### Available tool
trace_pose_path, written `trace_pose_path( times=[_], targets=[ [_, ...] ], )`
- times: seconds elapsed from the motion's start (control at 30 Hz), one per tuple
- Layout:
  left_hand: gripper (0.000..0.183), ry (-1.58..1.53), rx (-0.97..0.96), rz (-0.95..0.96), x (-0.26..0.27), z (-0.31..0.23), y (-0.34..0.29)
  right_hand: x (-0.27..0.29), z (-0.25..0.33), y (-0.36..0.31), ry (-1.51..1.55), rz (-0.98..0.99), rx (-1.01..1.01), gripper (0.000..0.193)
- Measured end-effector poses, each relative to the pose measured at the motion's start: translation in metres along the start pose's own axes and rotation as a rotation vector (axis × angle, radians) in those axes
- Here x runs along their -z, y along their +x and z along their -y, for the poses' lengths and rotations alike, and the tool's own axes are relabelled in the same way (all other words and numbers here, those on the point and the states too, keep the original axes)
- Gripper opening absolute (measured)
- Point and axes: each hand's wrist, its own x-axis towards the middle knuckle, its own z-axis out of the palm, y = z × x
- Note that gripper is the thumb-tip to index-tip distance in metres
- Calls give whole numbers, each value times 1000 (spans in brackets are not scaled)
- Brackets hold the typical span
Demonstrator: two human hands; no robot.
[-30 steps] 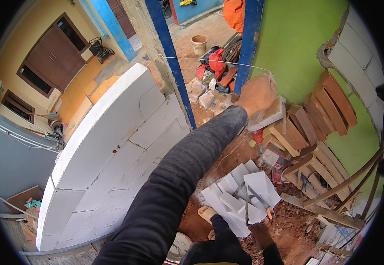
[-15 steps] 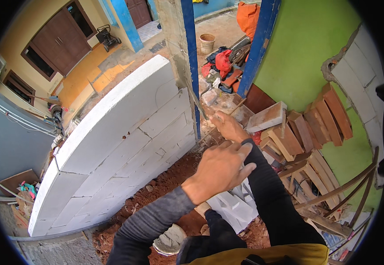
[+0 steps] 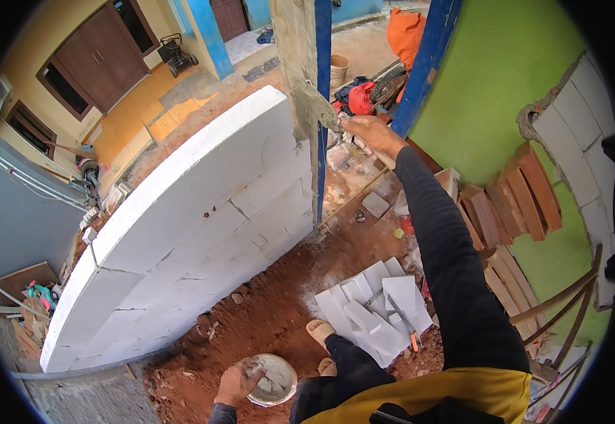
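Observation:
My right hand is wrapped around a trowel, whose mortar-smeared blade lies by the concrete post at the end of the white block wall. The handle is mostly covered by my fingers. Low in the view, my left hand reaches to a round bucket of wet grey mortar. Its fingers curl in over the rim and look grey at the tips; what they hold, if anything, I cannot make out.
White block offcuts lie by my feet, with an orange-handled saw on top. Blue door frame posts stand ahead. Wooden boards are stacked at right against a green wall. Reddish soil runs along the wall's foot.
My left hand has dropped from beside my right forearm to the mortar bucket. My right hand has moved up with the trowel, whose blade now shows broadside by the post.

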Motion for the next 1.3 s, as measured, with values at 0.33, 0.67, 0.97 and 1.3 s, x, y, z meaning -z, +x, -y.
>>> trace_pose_path(
  times=[0.33, 0.67, 0.97, 1.3],
  targets=[
    [40, -947, 532, -240, -82, 246, -93, -6, 12, -51, -75, 53, -65, 53],
    [39, -940, 534, -373, -91, 238, -122, 10, -33, -104, -25, 94, -117, 54],
    [45, -1001, 431, -229, -151, 216, -107, -27, -50, -177, -195, -73, -148, 43],
    [43, -934, 391, -393, -147, 231, -131, -103, -27, -197, -425, -37, -132, 49]
  ],
)
